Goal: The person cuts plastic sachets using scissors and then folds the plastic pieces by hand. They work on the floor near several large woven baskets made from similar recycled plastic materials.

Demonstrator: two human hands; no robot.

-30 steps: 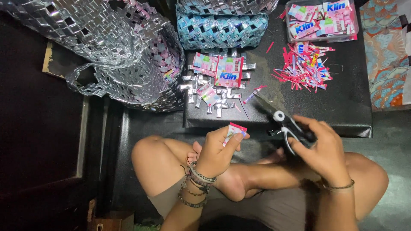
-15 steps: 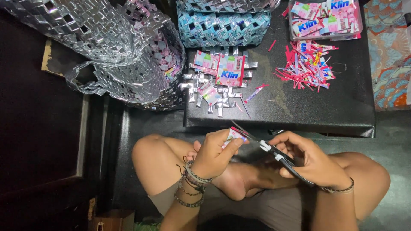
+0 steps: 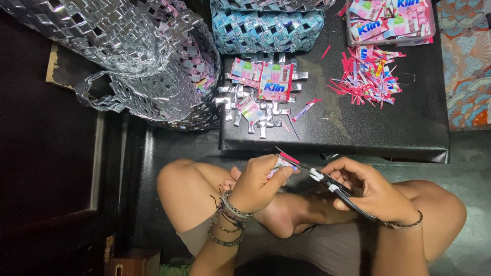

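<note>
Head view, looking down on a seated person with crossed bare legs. Far left: large woven silver bag (image 3: 128, 56) lying on its side, its handle loop toward the dark floor. Right of it, on the near-left part of the low black table (image 3: 409, 138), a small heap of folded silver strips (image 3: 255, 110) with a pink sachet (image 3: 274, 82) on top. Behind these, at the table's far edge, a woven blue-and-silver basket (image 3: 266, 23).

Below the table edge, left hand (image 3: 255, 186), beaded bracelets on the wrist, fingers curled closed around a small pink-and-white sachet piece (image 3: 280, 163), pinched between thumb and forefinger over the lap. Scissors (image 3: 327, 185) touch that piece: blade tips lie at its upper edge, blades nearly closed, a thin pink sliver along the blade. Right hand (image 3: 376, 191), thin bangle on the wrist, fingers through and wrapped around the black scissor handles, grip tight.

On the table above the right hand: loose pile of pink cut-off strips (image 3: 365, 76). Behind it, clear tray of uncut sachets (image 3: 391, 20). Far right: patterned cloth (image 3: 468, 61), orange and blue, just beside the table.
</note>
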